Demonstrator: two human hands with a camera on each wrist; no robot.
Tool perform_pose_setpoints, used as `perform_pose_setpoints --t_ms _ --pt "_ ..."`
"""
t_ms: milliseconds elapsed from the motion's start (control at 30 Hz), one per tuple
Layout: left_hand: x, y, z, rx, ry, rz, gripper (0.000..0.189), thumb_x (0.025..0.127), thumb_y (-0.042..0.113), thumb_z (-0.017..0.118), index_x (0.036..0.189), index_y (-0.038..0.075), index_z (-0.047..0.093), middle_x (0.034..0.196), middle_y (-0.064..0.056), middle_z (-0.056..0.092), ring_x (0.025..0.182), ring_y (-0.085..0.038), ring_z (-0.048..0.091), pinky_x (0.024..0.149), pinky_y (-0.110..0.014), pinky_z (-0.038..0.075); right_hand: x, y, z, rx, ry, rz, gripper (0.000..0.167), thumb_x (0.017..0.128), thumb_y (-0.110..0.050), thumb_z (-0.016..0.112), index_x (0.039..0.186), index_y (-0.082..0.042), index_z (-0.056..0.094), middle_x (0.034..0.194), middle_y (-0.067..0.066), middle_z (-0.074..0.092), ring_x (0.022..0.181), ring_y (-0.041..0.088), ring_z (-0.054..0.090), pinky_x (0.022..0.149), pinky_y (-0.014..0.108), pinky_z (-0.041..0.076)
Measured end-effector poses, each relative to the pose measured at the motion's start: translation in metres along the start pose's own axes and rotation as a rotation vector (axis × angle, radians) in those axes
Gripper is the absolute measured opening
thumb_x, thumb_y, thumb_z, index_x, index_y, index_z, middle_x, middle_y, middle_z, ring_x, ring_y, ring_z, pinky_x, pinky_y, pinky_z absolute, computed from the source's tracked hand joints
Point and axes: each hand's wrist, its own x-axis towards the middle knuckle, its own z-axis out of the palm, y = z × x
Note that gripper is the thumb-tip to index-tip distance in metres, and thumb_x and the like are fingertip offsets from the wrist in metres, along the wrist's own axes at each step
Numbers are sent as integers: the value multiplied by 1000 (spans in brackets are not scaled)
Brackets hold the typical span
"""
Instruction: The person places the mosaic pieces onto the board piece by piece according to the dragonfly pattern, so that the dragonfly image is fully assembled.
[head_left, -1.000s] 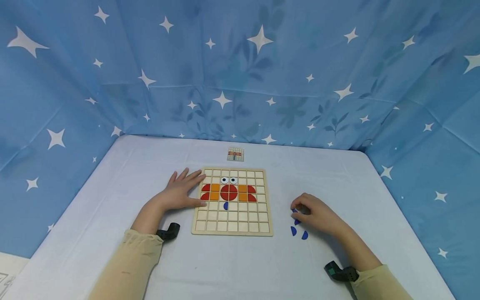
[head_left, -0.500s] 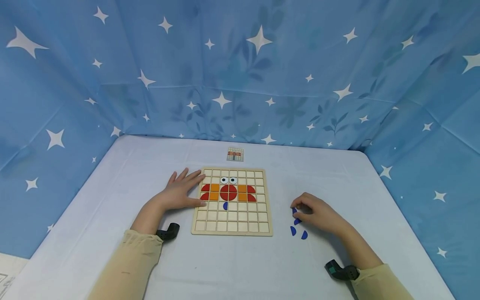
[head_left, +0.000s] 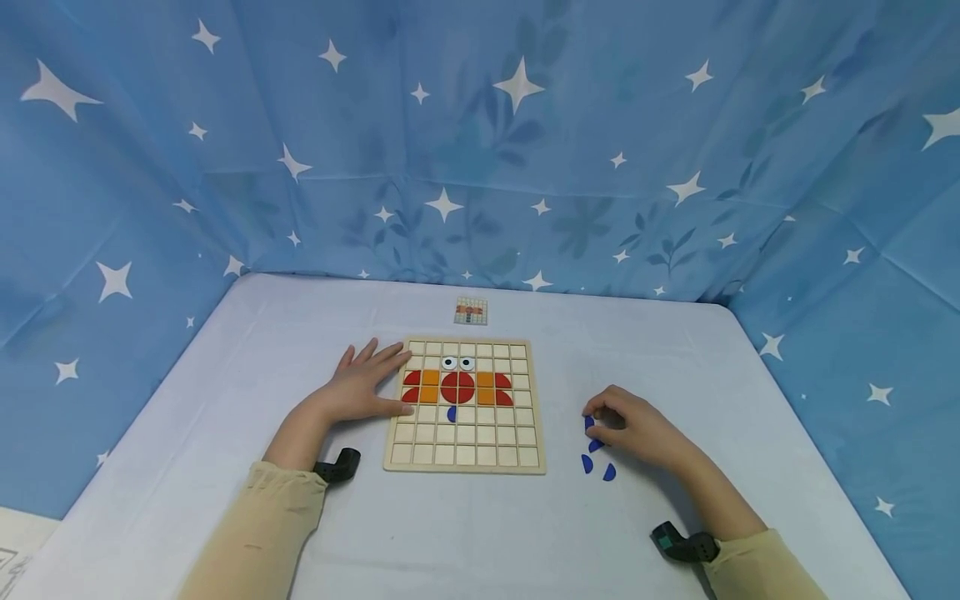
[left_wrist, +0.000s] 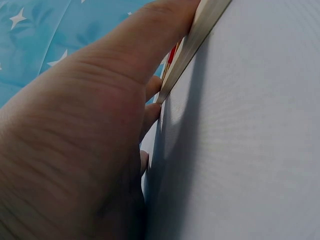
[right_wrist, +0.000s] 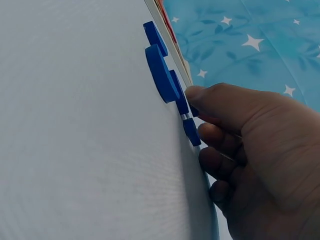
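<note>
My left hand (head_left: 362, 386) rests with fingers spread at the left edge of a wooden grid board (head_left: 465, 463), thumb and fingertips over its rim. On the board, two eye pieces (head_left: 458, 363) sit above a red circle (head_left: 457, 387) of quarter pieces, with orange squares (head_left: 486, 388) and red quarters at both sides. One blue round-edged piece (head_left: 452, 414) lies in a cell under the circle. To the board's right, my right hand (head_left: 633, 425) pinches a blue piece (head_left: 589, 423) between thumb and index finger, low at the table. Its other fingers curl inward in the right wrist view.
Several loose blue pieces (head_left: 587, 463) lie below the right hand's fingertips. A small pattern card (head_left: 471, 311) lies behind the board on the white tablecloth (head_left: 450, 533). Blue star-printed curtain (head_left: 442, 150) stands along the back and sides.
The right hand's fingers shift slightly, and more of the blue piece shows between thumb and index finger. The left hand stays on the board's edge.
</note>
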Motion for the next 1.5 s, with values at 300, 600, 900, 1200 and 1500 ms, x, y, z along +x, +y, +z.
perform_pose_setpoints --t_ms 300,600,900,1200,1500 --pt "2 -1 1 6 5 -5 99 76 66 72 157 27 31 166 -2 22 154 -39 2 120 -63 -6 10 -19 -13 -15 50 -23 21 89 -23 75 108 -20 66 92 -7 57 82 11 50 67 23 46" --pt "1 -2 2 9 2 -5 100 76 68 71 157 27 30 166 -2 21 154 -39 1 121 -62 -6 40 -60 -16 6 45 -110 25 91 -24 73 113 -14 67 94 -1 60 78 14 50 63 24 44" --pt "1 -4 3 3 6 7 100 76 70 70 157 29 30 166 -1 20 154 -38 1 120 -63 -7 66 -90 1 64 -20 -123 26 91 -25 72 114 -15 66 95 -3 58 78 14 50 64 25 46" --pt "2 -4 2 15 5 10 100 76 70 71 157 28 29 166 -2 21 154 -39 1 120 -63 -6 85 -117 25 67 -67 -83 21 91 -27 73 109 -18 66 91 -6 57 80 14 52 66 26 48" --pt "2 -4 3 8 8 10 100 76 69 71 157 27 29 166 -2 21 154 -39 1 120 -63 -6 94 -136 49 74 -98 -130 20 91 -25 72 107 -14 68 85 -7 56 77 11 52 68 25 47"
